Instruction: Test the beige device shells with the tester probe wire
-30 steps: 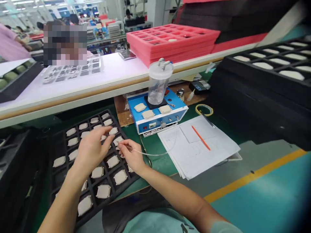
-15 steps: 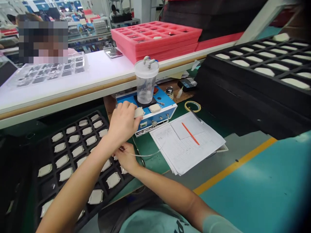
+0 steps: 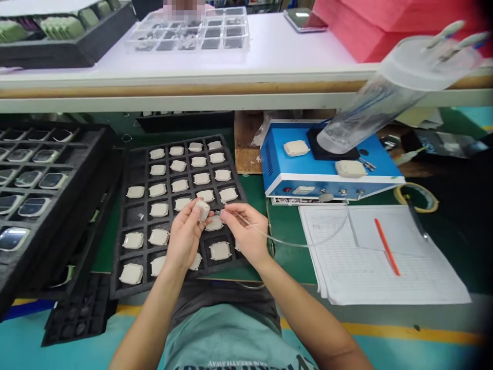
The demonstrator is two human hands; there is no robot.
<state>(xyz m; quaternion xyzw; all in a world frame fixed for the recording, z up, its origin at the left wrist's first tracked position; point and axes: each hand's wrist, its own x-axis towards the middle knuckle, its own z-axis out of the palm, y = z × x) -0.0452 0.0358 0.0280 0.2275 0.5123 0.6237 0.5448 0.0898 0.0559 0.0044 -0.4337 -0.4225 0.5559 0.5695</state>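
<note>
My left hand grips a small cream watch-case-shaped part, tilted up between thumb and fingers. Close beside it, my right hand pinches the tip end of a thin clear tube, which points at the part. Whether tip and part touch I cannot tell. The tube runs to the front of a blue control box. Both hands are above a black foam tray with similar cream parts in its compartments. Two more such parts, a left one and a right one, lie on the box.
A clear cylinder stands on the box. Paper sheets with a red pen lie to the right, near a tape roll. Black trays are stacked left. A white shelf crosses behind.
My left hand has moved from the blue box to above the tray and now holds a cream part near the tube tip. The camera view has turned left and down.
</note>
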